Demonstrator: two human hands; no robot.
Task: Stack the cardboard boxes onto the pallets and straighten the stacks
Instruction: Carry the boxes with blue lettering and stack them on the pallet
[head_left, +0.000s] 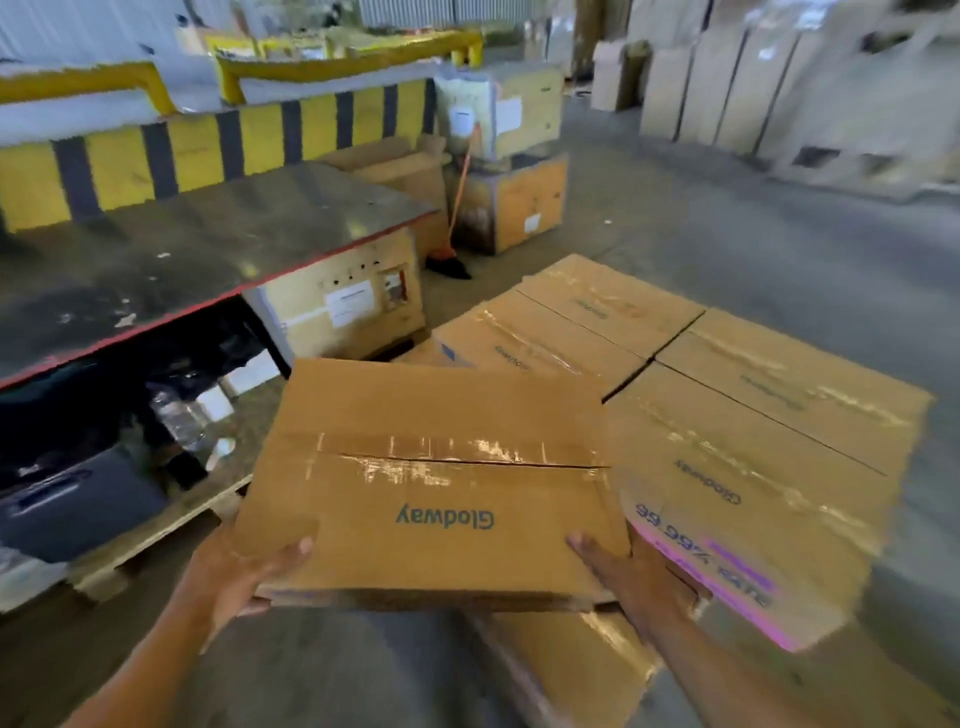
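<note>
Hands grip the brown taped cardboard box (436, 483) at its near corners, left hand (244, 577) and right hand (631, 582) closed underneath for support, probably above the stacked brown cardboard boxes (727, 415).

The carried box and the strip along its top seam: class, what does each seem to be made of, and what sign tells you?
Carried box: brown cardboard, matte; its dull tan surface and printed lettering suggest so. Seam strip: probably clear plastic packing tape, glossy, since it glints over the flap join. Left hand and right hand grip the near corners.
</note>
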